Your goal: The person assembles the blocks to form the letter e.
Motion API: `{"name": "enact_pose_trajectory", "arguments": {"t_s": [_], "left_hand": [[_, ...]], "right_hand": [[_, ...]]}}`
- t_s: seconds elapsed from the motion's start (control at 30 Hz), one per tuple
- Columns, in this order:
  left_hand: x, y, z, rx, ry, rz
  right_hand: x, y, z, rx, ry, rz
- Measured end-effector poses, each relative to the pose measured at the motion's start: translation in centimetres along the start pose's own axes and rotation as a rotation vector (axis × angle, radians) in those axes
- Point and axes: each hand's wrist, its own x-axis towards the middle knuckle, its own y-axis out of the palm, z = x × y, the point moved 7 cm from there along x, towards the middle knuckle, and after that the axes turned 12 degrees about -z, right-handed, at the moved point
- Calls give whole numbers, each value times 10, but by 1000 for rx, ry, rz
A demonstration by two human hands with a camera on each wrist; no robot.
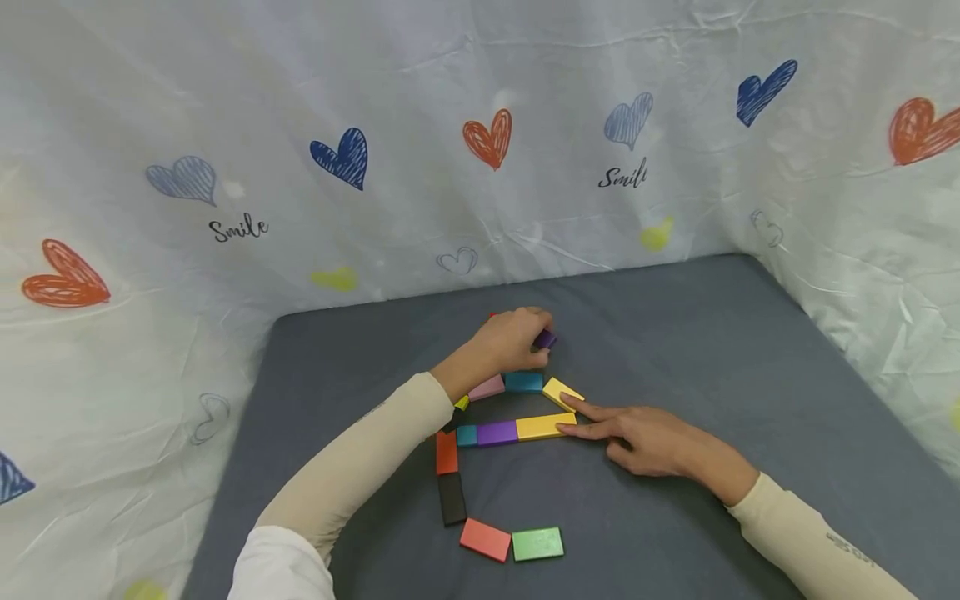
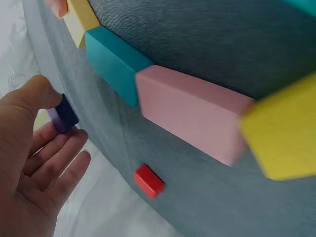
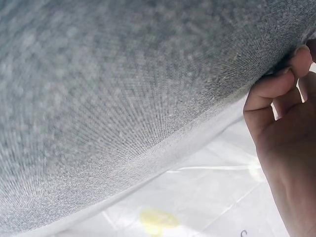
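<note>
My left hand (image 1: pixel 512 340) pinches a small purple block (image 2: pixel 63 114) between thumb and fingers, above the far side of the block arrangement. Two extended fingers of my right hand (image 1: pixel 648 439) touch the yellow blocks: one on the tilted yellow block (image 1: pixel 561 393), the other at the end of the long yellow block (image 1: pixel 542 427). Left of the tilted block run a teal block (image 1: pixel 523 382) and a pink block (image 1: pixel 487 387). A purple block (image 1: pixel 497 433) and a short teal block (image 1: pixel 467 436) continue the middle row. The left forearm covers part of the curve.
An orange-red block (image 1: pixel 447 452), a black block (image 1: pixel 452 498), a coral block (image 1: pixel 485 539) and a green block (image 1: pixel 537 543) curve toward the near side. A small red block (image 2: pixel 149 181) lies beyond the curve. White cloth with hearts hangs behind the grey table (image 1: pixel 712 350).
</note>
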Motion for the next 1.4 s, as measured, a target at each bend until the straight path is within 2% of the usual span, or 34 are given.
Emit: {"name": "enact_pose_trajectory", "arguments": {"t_s": [0.17, 0.3, 0.47, 0.7, 0.87, 1.0, 1.1, 1.27, 1.4], "left_hand": [[-23, -8, 10, -25, 8, -62], [-48, -12, 14, -27, 25, -128], [-81, -19, 8, -111, 45, -196], [-124, -22, -25, -213, 108, -250], [-150, -19, -56, -282, 147, -227], [-163, -18, -82, -305, 198, -202], [-171, -15, -99, -290, 220, -174], [-182, -4, -119, -261, 228, -98], [-187, 5, -130, -226, 258, -60]], "right_hand": [[-2, -1, -1, -9, 12, 7], [-2, -2, -2, -3, 21, 16], [0, -3, -3, 0, 24, 25], [1, -4, -2, -5, 33, 29], [0, -4, -1, -4, 28, 17], [-1, -5, -1, -1, 28, 5], [-1, -4, 0, 4, 20, 3], [1, -2, 2, -5, 16, 2], [2, 0, 2, -4, 17, 10]]}}
